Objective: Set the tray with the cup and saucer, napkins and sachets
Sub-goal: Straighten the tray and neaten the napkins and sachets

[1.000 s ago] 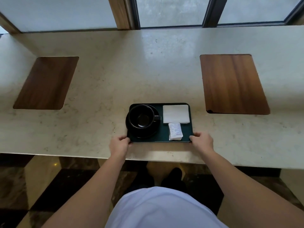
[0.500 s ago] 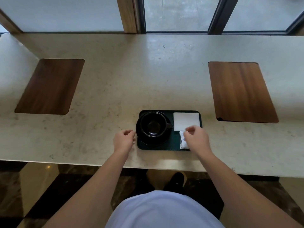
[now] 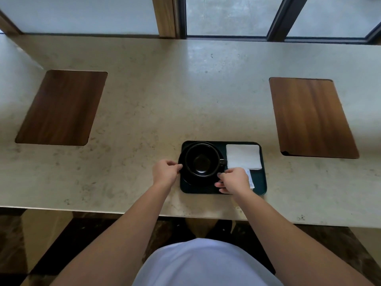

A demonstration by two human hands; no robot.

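A dark green tray (image 3: 261, 183) lies on the stone counter near its front edge. On its left half a black cup (image 3: 201, 159) stands on a black saucer (image 3: 186, 178), handle pointing right. White napkins (image 3: 243, 155) lie in the tray's far right corner, with white sachets (image 3: 250, 178) just in front, mostly hidden by my right hand. My left hand (image 3: 166, 172) pinches the saucer's left rim. My right hand (image 3: 234, 180) holds the saucer's right rim with curled fingers.
Two wooden inlays are set in the counter, one at the left (image 3: 61, 108) and one at the right (image 3: 311, 117). Window frames run along the counter's far edge. The counter's front edge (image 3: 123, 211) is close below the tray.
Both hands let go of the tray's front corners and moved inward to the saucer's two sides. The view has shifted, so the tray now appears further right.
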